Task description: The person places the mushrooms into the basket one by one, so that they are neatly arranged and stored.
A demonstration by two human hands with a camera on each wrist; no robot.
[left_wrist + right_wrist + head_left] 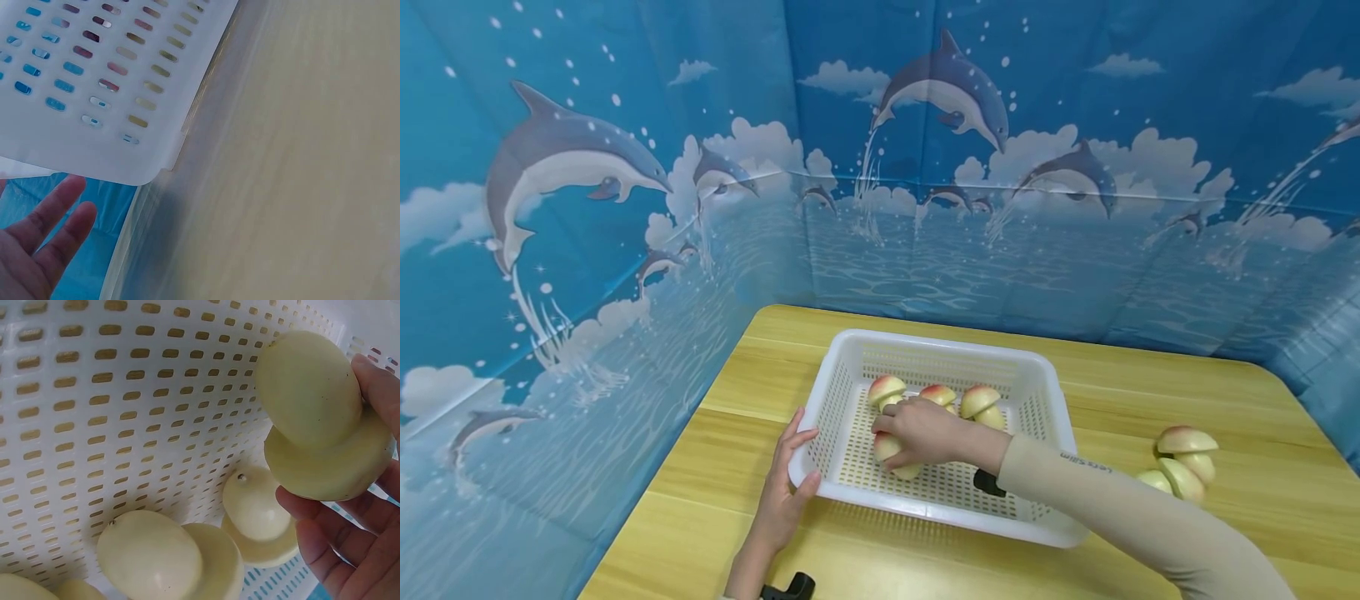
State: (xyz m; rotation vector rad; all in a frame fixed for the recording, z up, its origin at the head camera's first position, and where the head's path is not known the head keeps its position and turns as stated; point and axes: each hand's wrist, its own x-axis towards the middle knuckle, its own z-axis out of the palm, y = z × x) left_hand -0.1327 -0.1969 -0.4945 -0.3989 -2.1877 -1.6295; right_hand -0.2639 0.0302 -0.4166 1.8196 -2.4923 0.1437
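A white perforated plastic basket (925, 510) sits on the wooden table. Inside it, my right hand (921, 429) grips a pale yellow, red-blushed fruit-like pair (887, 448) near the left front. The right wrist view shows thumb and fingers around this pair of overlapping rounded pieces (309, 387). Behind the hand lie similar pairs, among them one at the back left (887, 387), one in the middle (937, 393) and one at the right (981, 402). At the basket's left front corner is my left hand (781, 492), fingers extended by the rim; exact contact is unclear.
More of the blushed rounded pieces (1183, 477) lie stacked on the table (1262, 517) to the right of the basket. A blue dolphin-print curtain (925, 242) encloses the table at the back and left.
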